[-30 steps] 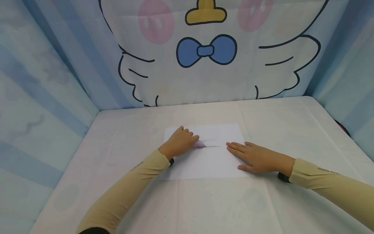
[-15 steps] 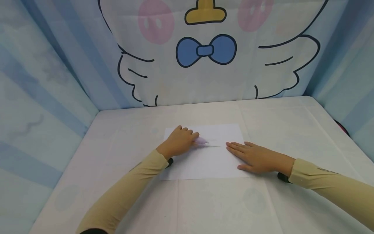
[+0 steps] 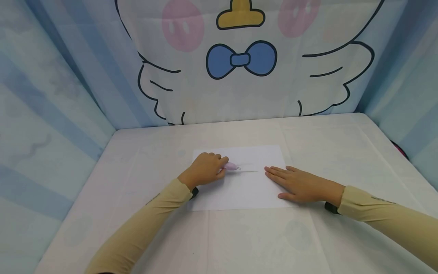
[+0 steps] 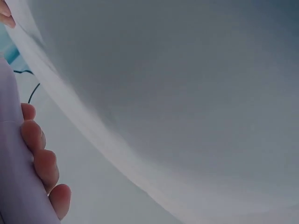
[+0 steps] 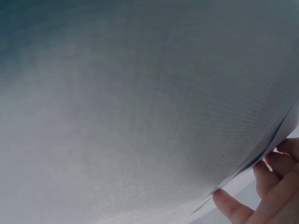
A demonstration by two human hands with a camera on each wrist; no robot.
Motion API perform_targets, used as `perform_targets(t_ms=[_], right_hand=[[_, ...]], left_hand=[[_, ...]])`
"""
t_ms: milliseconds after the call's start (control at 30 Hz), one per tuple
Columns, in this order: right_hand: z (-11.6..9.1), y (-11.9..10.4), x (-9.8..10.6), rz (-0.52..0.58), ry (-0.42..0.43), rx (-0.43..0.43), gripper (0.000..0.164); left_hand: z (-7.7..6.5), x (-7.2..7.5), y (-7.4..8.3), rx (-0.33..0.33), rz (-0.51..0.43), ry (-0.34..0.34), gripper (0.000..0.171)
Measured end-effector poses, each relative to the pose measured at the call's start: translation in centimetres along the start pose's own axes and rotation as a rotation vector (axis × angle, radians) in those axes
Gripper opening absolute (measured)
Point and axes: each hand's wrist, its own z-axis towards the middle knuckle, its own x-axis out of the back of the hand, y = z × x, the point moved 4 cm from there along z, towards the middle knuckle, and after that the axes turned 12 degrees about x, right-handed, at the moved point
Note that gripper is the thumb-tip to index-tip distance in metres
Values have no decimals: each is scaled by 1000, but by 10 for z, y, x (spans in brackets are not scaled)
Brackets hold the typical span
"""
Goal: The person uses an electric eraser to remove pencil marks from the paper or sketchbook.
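My left hand (image 3: 204, 167) grips a plump lilac pen (image 3: 231, 166) with a small metal tip that points right, over the paper. In the left wrist view the smooth body of this lilac pen (image 4: 21, 163) runs along the left edge, with curled fingertips (image 4: 46, 170) against it. Under the hands lies a white sheet of paper (image 3: 253, 194). Two faint, roughly parallel lines (image 3: 249, 171) cross it just right of the tip. My right hand (image 3: 297, 184) rests flat on the sheet's right side, fingers straight; its fingertips (image 5: 229, 203) show at the paper's edge in the right wrist view.
A pale cloth (image 3: 154, 228) covers the table. Behind it hangs a curtain (image 3: 239, 99) with a cartoon print, and blue-white side curtains (image 3: 41, 114) stand left and right. A dark wrist strap (image 3: 331, 207) sits under the right cuff.
My left hand first lifted the pen's tip off the left end of the lower line, then drew back slightly to the left and toward me, still holding the pen. The right hand stayed put.
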Motion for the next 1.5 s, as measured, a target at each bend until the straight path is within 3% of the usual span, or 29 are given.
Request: perform_targets(t_ms=[100,333,700,933,1167,1500], right_hand=[[0,0,0,2,-1,-1,70],[0,-1,2,-2,2,4,69],[1,3,-3,-8,8,1,70],[1,3,-4,-13,11,5,71],[1,2,-2,-13,7,11,70],[1,3,-3,-11,11,15,69]], left_hand=[[0,-1,0,-1,-17,-3,13],[0,-3,-1,7,2,-96,18],[7,-11,4,-12,25,-85,16],[9,-10,6,-14,23,-132,14],[10,-11,6,-17,42,-137,12],[16,-3,7,-40,73,-156,13]])
